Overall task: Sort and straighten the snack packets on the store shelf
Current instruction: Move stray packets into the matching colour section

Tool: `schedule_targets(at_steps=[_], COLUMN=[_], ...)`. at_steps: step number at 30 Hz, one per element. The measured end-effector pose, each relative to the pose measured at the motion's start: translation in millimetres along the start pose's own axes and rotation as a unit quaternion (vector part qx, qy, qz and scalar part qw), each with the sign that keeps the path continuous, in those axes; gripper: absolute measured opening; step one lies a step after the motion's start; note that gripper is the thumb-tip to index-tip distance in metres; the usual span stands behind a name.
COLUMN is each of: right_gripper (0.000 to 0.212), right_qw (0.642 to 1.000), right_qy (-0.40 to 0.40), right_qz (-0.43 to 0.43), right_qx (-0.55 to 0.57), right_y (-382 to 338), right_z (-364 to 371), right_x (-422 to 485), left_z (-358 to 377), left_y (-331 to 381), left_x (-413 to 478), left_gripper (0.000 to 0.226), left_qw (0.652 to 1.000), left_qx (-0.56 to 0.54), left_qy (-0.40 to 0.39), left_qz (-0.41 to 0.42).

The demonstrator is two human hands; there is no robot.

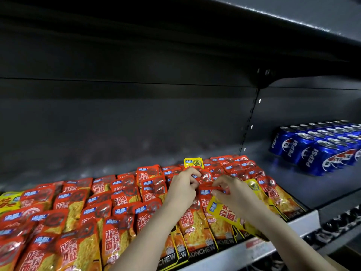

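Dark grey metal shelving fills the head view, with a shadowed back panel, a slotted upright strip (252, 118) and an upper shelf board (293, 16) overhead. Below them runs the display shelf (254, 249), edged by a pale grey front rail.

Glossy red foil snack packets (78, 212) with blue logo patches cover most of this shelf. They lie in overlapping rows that lean back from the rail, and several sit crooked.

A few yellow foil packets are mixed in:
- One back yellow packet (193, 162) stands up in the rear row.
- A second, the side yellow packet (254, 184), shows just beyond the right hand.
- More yellow ones (7, 200) sit at the far left edge.

The two bare hands meet over the middle-right rows. The left hand (182, 187) has its fingers curled, pinching the left end of a single red packet (207, 189) at its top seam. The right hand (232, 190) pinches the other end of that seam with thumb and fingertips.

A tilted yellow packet (226, 214) lies slanted beneath the right palm and wrist. Whether the hand also grasps it cannot be told.

On the next shelf bay to the right, well apart from the snacks, stand rows of blue Pepsi cans (312, 149). Lower right, dark goods (341, 222) on a shelf below are too blurred to identify.
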State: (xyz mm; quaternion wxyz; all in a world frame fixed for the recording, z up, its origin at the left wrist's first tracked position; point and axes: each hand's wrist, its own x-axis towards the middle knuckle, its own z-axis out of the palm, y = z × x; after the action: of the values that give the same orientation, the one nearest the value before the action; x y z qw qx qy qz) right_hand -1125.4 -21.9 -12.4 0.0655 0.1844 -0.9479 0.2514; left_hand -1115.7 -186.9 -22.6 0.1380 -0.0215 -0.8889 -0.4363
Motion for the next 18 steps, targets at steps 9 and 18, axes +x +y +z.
schedule_targets(at_steps=[9, 18], right_gripper=[0.019, 0.013], right_qw=[0.995, 0.998], right_qy=[-0.091, -0.05], right_qz=[-0.044, -0.013], right_qx=[-0.013, -0.022], right_y=[-2.7, -2.2], right_z=[-19.6, -4.9], right_x=[26.6, 20.3], left_z=[-1.1, -0.7], left_y=[-0.4, -2.0], left_x=[2.1, 1.5], left_gripper=[0.027, 0.027], left_qw=[1.0, 1.0], left_qx=[0.003, 0.007], left_qy=[0.005, 0.006], left_qz=[0.003, -0.002])
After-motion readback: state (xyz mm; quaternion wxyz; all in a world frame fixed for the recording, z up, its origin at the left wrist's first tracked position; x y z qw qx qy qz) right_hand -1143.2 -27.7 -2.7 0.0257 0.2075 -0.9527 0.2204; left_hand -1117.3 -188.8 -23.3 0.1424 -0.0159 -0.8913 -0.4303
